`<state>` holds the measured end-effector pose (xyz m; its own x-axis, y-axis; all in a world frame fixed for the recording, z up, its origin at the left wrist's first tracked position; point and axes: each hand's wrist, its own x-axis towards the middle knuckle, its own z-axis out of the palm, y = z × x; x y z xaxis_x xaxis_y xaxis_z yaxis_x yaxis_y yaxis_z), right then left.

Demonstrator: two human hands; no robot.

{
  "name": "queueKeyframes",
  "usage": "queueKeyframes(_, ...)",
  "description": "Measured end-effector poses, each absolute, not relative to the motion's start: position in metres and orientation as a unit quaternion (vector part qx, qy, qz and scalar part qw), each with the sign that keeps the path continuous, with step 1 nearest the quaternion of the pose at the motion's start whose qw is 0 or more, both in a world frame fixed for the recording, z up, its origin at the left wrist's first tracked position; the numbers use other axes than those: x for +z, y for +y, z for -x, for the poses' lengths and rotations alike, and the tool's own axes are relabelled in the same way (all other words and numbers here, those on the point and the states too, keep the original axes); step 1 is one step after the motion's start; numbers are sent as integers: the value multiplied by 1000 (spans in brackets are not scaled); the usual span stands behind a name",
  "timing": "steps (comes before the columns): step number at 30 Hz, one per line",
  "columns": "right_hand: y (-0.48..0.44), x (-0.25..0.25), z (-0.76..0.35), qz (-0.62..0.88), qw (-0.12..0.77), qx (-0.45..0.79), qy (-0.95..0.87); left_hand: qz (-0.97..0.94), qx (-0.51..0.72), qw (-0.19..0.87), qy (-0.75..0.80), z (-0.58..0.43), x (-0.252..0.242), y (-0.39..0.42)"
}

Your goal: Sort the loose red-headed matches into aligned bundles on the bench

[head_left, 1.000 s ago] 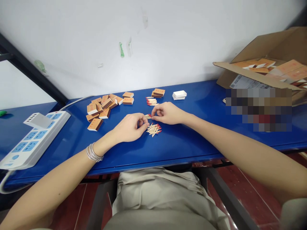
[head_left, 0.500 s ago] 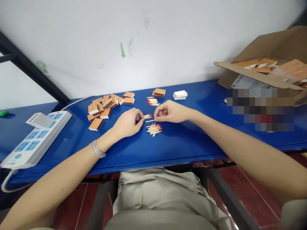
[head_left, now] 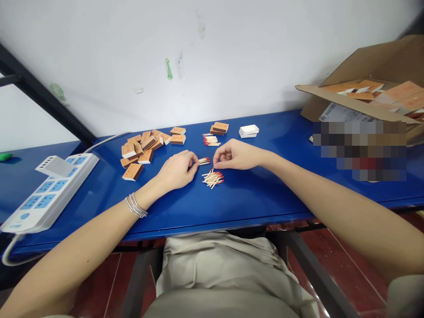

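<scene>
- Head view: my left hand point(head_left: 177, 170) is curled, fingertips at a small bunch of red-tipped matches point(head_left: 204, 161); I can't tell if it grips them.
- My right hand point(head_left: 236, 155) is loosely curled, empty, just beside that bunch.
- Loose matches point(head_left: 212, 178) lie unsorted below it; a tidier row of matches point(head_left: 210, 141) lies beyond.
- Matchboxes point(head_left: 139, 150) are heaped at left; more fill the cardboard carton point(head_left: 334, 99).

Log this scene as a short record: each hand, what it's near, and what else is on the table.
Left hand: fingertips at the left end of a small row of red-tipped matches
Right hand: fingertips just right of that row, above a loose pile of matches
Surface: blue table
Also there: heap of orange matchboxes; stacked white matchbox trays; white power strip
Far right: open cardboard carton
</scene>
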<state>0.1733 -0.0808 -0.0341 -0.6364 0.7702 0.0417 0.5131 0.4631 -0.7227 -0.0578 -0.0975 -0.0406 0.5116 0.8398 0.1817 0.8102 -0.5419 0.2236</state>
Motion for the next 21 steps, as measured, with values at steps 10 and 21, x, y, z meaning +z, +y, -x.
queueKeyframes(10,-80,-36,-173,400,195,319,-837,-871,58,-36,486,55,-39,-105)
queueKeyframes(21,-72,-53,-164,413,277,249,-831,-904,151,21,400,58,-30,-118)
